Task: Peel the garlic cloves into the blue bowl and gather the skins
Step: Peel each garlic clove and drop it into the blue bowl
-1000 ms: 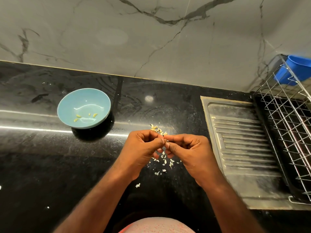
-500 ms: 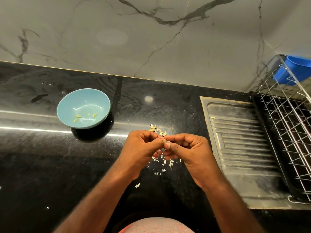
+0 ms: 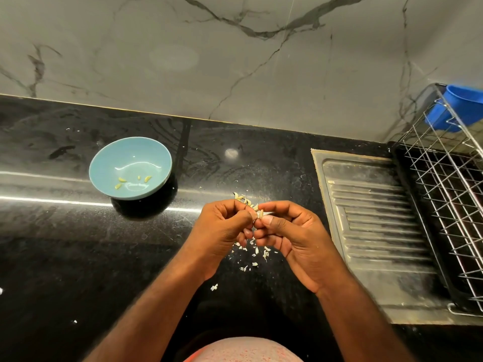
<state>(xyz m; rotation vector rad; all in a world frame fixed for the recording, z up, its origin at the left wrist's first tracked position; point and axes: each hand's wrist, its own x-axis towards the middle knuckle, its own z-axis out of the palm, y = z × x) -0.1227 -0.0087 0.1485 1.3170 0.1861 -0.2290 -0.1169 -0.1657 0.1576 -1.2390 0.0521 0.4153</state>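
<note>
The left hand [image 3: 222,226] and the right hand [image 3: 292,231] meet in the middle, knuckle to knuckle, just above the counter [image 3: 78,257]. Both arms reach up from the bottom and lean in toward each other. The fingers of each hand are curled in, and the thumbs point at each other. Between the thumb tips and first fingers the two hands pinch one small garlic clove [image 3: 260,213]. Only a pale bit of it peeks out, so I cannot tell how much skin is on it.

Right under the hands, and a little nearer the body, small white skins [image 3: 254,253] lie scattered on the black counter. One more flake lies apart, closer to the left wrist. Just past the fingertips sits a little heap of unpeeled cloves [image 3: 243,198].

Farther off, to the left of the left hand, stands the blue bowl [image 3: 130,152]. A few yellow peeled cloves [image 3: 120,180] lie in its bottom.

To the right of the right hand is a ridged metal tray [image 3: 379,231]. Beyond that is a wire rack [image 3: 449,192] with a blue cup [image 3: 462,108] at its far end. A grey wall [image 3: 183,61] with dark lines runs behind the counter.
</note>
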